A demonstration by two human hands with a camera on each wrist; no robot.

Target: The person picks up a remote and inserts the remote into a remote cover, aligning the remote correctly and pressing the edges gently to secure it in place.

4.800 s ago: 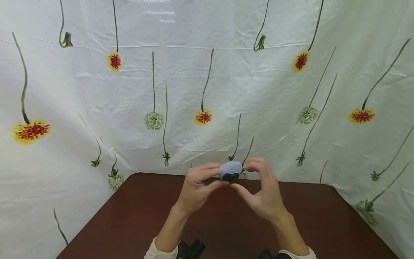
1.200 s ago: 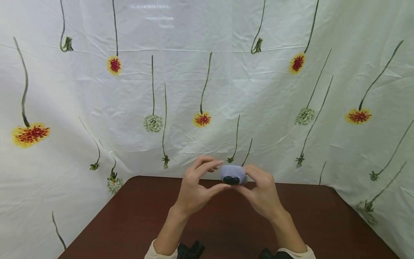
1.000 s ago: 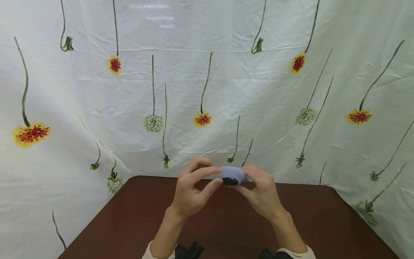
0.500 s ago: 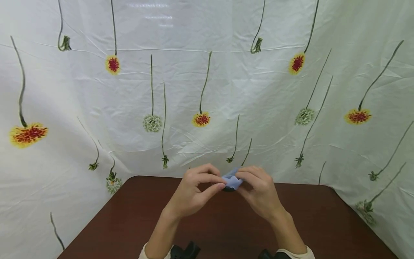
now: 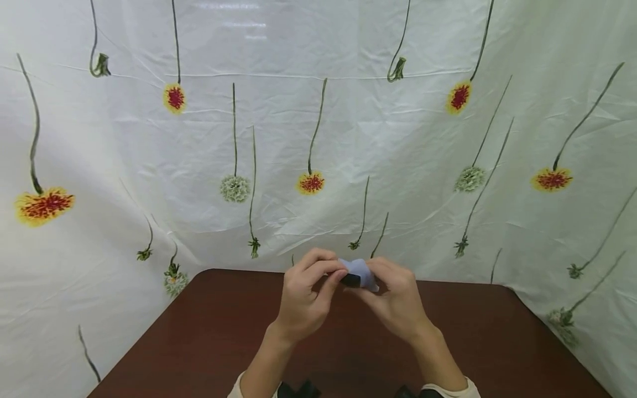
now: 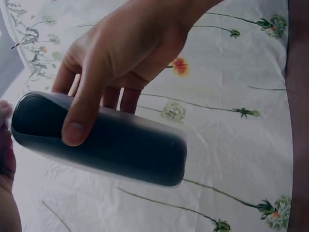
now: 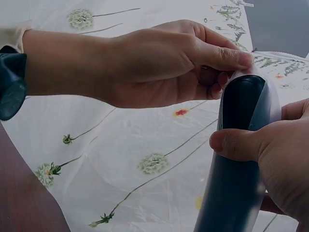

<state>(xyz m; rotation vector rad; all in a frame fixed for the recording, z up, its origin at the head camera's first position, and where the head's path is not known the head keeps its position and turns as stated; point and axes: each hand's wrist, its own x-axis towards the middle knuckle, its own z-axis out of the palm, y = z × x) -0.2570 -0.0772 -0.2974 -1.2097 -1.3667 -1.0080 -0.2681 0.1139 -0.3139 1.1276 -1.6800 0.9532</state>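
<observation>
Between my hands, above the table, is a long dark object with rounded ends [image 6: 140, 150], shaped like a slim case. A thin, translucent pale sleeve [image 5: 362, 271] covers most of it, and its dark end [image 7: 241, 99] shows through the sleeve's opening. My left hand [image 5: 302, 304] grips the object, the thumb [image 6: 77, 130] lying across its dark face and the fingers behind it. My right hand [image 5: 400, 304] pinches the sleeve's edge at that end between thumb and fingertips, as the right wrist view shows.
A dark reddish-brown table [image 5: 224, 331] lies below my hands. Behind and beside it hangs a white cloth [image 5: 398, 132] printed with flowers on long stems. Black straps [image 7: 12, 82] are on the wrists near the cream sleeve cuffs.
About a second ago my right hand held the covered object and my left fingers closed in on it. Now my left hand grips it, and the sleeve edge looks creased and pulled at the right hand.
</observation>
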